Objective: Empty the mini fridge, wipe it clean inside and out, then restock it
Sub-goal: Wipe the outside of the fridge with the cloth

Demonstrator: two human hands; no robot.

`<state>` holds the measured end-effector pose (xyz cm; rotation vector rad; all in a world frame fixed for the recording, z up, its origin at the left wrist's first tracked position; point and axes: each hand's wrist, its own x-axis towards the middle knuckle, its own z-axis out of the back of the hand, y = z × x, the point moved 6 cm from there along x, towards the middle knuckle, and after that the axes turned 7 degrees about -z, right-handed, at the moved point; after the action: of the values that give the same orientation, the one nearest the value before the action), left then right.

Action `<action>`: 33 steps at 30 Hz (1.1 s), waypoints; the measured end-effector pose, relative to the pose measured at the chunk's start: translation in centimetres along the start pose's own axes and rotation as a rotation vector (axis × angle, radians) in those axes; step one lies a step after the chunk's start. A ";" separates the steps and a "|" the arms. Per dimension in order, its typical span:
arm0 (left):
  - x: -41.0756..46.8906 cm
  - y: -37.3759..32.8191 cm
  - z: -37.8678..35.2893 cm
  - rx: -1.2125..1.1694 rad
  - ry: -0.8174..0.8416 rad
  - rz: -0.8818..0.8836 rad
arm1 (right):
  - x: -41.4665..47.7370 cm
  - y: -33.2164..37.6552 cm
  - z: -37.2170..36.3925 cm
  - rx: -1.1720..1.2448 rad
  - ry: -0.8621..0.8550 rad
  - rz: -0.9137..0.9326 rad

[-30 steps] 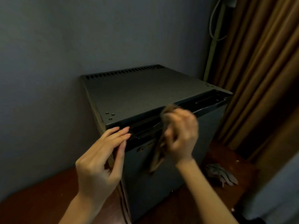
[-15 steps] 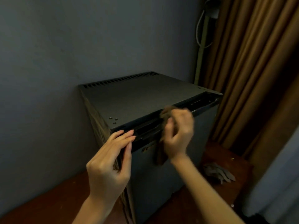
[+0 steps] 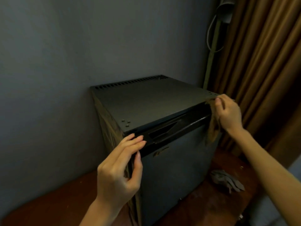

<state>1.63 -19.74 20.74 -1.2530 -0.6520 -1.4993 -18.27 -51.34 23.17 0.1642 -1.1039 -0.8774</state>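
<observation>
grey wall (image 3: 65,62) behind; mini fridge (image 3: 146,103) centre frame on the red-brown tabletop (image 3: 48,201). your left hand (image 3: 118,170), fingers (image 3: 134,141) straight, braces its door's top left corner; your right hand (image 3: 228,111) pinches the cloth (image 3: 213,131) at the top right corner. press it into the groove, steadily.

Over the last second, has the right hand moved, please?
Yes: the right hand, gripping the brown cloth, slid rightward along the dark mini fridge's top edge to its corner.
</observation>
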 end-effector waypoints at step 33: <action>-6.5 -1.4 3.6 -0.622 -0.312 0.614 | -11.7 27.9 -4.5 0.627 0.448 0.356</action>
<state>1.19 -13.80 16.07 -1.9670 0.0530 -1.0111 -1.49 -26.08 27.28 0.6312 -0.9112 -0.1379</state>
